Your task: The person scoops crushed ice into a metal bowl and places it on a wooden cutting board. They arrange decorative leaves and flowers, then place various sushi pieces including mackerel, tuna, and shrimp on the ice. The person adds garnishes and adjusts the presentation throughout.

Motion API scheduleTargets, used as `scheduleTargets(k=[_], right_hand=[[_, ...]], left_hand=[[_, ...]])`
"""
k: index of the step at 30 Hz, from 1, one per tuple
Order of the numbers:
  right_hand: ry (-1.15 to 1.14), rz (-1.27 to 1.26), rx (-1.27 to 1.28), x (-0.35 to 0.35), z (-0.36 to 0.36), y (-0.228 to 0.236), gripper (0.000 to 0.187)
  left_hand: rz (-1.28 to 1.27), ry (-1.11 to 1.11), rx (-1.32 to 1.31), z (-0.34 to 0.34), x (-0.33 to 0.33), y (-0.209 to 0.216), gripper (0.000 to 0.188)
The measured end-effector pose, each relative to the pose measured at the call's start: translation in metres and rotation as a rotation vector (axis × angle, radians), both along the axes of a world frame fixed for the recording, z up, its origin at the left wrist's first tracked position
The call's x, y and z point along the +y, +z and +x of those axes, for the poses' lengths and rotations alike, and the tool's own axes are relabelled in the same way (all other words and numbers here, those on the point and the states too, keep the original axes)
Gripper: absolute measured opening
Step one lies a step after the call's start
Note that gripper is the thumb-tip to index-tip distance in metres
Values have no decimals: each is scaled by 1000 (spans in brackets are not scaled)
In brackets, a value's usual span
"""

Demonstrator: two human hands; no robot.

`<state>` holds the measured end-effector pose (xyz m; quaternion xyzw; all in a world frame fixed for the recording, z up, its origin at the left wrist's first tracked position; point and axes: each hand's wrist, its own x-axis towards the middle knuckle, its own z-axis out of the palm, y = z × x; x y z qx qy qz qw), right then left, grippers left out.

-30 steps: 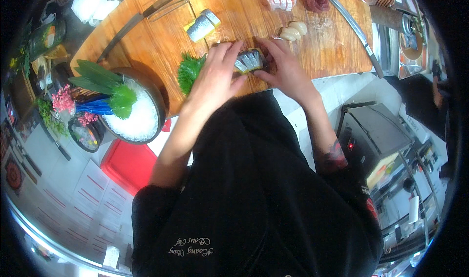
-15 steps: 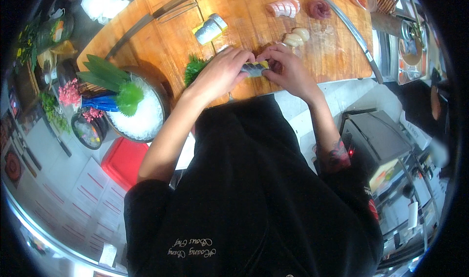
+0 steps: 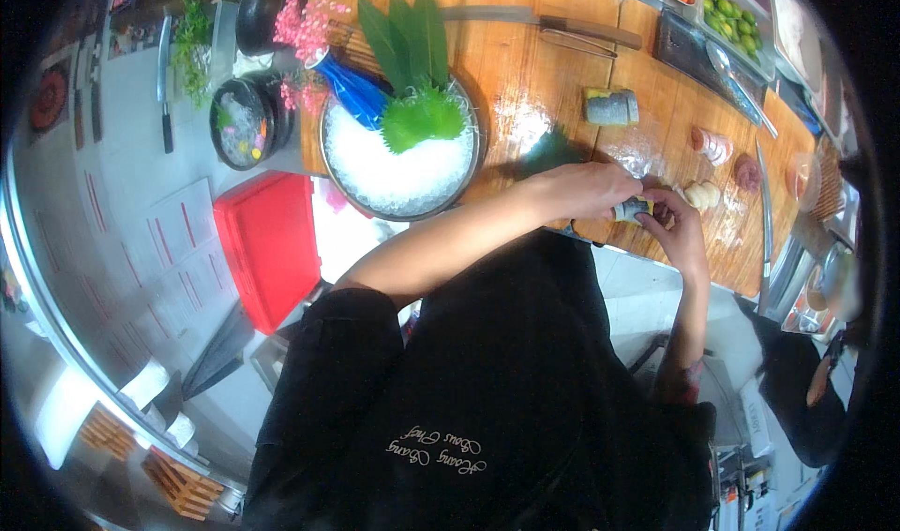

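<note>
A small silver-skinned slice of fish with a yellow edge (image 3: pixel 630 209) is pinched between my two hands at the near edge of the wooden board (image 3: pixel 525 44). My left hand (image 3: pixel 591 191) reaches in from the left, its fingers closed at one end of the slice. Curled fingers of my right hand (image 3: pixel 680 229) grip the other end. Beyond them lies a similar silver and yellow fish block (image 3: pixel 611 107). Pale scallop-like pieces (image 3: pixel 702 194) rest just past my right hand, with pink-white slices (image 3: pixel 712 146) and a dark red curl of fish (image 3: pixel 747 173) farther right.
Left of my hands stands a round bowl of crushed ice (image 3: pixel 394 179) with green leaves (image 3: pixel 427 123) and a blue vase (image 3: pixel 352 90). A long knife (image 3: pixel 766 212) lies on the right; tongs (image 3: pixel 577 42) lie at the back. Limes (image 3: pixel 731 23) fill a far tray. A red case (image 3: pixel 267 250) sits lower left.
The view has swung left, so the board and my hands appear farther right and more of the ice bowl shows. Both hands stay on the fish slice.
</note>
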<state>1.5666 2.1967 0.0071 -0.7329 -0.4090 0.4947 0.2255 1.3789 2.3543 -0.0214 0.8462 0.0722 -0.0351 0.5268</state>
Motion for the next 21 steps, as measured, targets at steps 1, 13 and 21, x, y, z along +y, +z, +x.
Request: scheduleTargets(k=[1, 13, 21], right_hand=[[3, -60, -22, 0, 1, 2, 36], [-26, 136, -45, -7, -3, 4, 31], [217, 418, -87, 94, -76, 82, 37]], left_hand=[[-90, 46, 72, -2, 0, 0, 24], [89, -21, -6, 2, 5, 17, 29], [201, 241, -215, -112, 73, 113, 42]])
